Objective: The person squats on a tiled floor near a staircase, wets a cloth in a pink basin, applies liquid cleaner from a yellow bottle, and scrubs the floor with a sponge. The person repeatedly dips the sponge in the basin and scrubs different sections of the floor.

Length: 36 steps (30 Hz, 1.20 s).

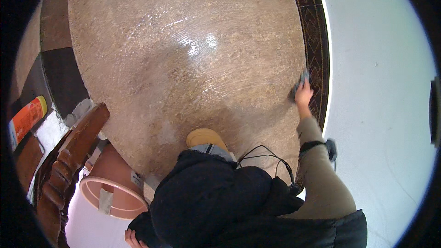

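My right hand is at the end of an outstretched arm, gripping a dark grey-blue scrubbing pad or cloth. That pad is slightly blurred and presses on the brown mottled floor, right beside the dark patterned skirting border. Wet, shiny patches and curved streaks mark the floor ahead of me. At the bottom edge, only the fingers of my left hand show, against my dark clothing; whether they hold anything is hidden.
A pink plastic bin with tape on it stands at lower left, near a carved wooden leg or post. Beyond lies an orange bottle with a yellow cap. A white wall borders the right. Black cable loops near my tan-toed shoe.
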Tool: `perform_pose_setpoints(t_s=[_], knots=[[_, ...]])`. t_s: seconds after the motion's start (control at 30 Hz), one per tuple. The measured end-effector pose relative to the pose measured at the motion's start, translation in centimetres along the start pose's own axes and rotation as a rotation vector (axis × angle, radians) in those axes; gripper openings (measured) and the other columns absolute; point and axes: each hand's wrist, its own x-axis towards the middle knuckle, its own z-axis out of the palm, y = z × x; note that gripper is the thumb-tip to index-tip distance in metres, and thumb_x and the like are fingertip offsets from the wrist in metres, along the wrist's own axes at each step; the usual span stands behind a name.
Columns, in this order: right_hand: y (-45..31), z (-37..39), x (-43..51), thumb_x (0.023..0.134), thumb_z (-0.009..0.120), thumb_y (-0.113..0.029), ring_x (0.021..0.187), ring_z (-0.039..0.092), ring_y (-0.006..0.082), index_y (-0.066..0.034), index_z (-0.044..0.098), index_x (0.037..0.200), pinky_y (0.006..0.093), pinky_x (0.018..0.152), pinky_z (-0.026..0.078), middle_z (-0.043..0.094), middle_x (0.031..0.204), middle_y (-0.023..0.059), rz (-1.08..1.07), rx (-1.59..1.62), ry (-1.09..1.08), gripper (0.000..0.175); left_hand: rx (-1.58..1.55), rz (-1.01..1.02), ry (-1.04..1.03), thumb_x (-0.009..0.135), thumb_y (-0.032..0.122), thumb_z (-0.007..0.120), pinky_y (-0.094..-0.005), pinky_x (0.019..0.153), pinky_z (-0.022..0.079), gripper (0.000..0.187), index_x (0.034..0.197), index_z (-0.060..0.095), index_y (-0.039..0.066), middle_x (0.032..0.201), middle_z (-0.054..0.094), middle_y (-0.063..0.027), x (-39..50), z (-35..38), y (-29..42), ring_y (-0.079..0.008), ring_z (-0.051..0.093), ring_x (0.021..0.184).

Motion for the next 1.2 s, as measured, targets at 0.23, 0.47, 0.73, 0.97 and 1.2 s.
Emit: perform_pose_setpoints(t_s=[0.23,0.47,0.73,0.97,1.2], knots=[[1.3,1.7,-3.8,0.089,0.052,-0.027,0.093,0.057,0.0366,-0.0080,0.050,0.129,0.0420,0.091,0.036,0.063,0.109,0.0149,0.321,-0.005,0.049,0.044,0.018,0.013,0.030,0.096,0.039,0.031,-0.0484,0.094,0.037,0.051,0.114,0.056,-0.002,0.118,0.050,-0.0226,0.0,0.5,0.4,-0.0393,0.048,0.108],[-3.0,1.0,6.1,0.090,0.051,-0.023,0.093,0.054,0.0398,-0.0032,0.052,0.123,0.0432,0.089,0.037,0.058,0.114,0.0200,-0.117,0.099,0.117,0.038,0.021,-0.022,-0.063,0.096,0.038,0.030,-0.0477,0.095,0.036,0.051,0.114,0.055,-0.003,0.118,0.050,-0.0222,1.3,0.2,-0.2,-0.0383,0.047,0.110],[5.6,1.8,-10.1,0.093,0.040,-0.030,0.098,0.059,0.0378,-0.0088,0.040,0.135,0.0465,0.085,0.045,0.061,0.111,0.0206,0.549,-0.057,-0.172,0.047,0.032,-0.010,-0.034,0.092,0.029,0.037,-0.0508,0.096,0.036,0.045,0.117,0.053,-0.005,0.118,0.052,-0.0245,-0.3,0.7,0.4,-0.0429,0.048,0.110],[-16.9,0.4,-3.5,0.078,0.060,-0.018,0.098,0.050,0.0365,-0.0101,0.057,0.115,0.0421,0.084,0.043,0.061,0.103,0.0156,-0.349,0.270,0.219,0.038,-0.057,0.018,0.071,0.095,0.032,0.034,-0.0494,0.095,0.036,0.047,0.110,0.058,-0.006,0.115,0.053,-0.0249,0.6,0.8,0.9,-0.0398,0.048,0.108],[-16.2,-8.1,7.5,0.078,0.052,-0.008,0.092,0.054,0.0259,-0.0114,0.054,0.116,0.0398,0.078,0.047,0.059,0.107,0.0061,-1.016,-0.296,0.080,0.039,-0.017,0.102,0.070,0.093,0.028,0.041,-0.0469,0.090,0.041,0.039,0.107,0.059,-0.003,0.108,0.059,-0.0210,1.7,1.0,-1.3,-0.0393,0.053,0.100]])
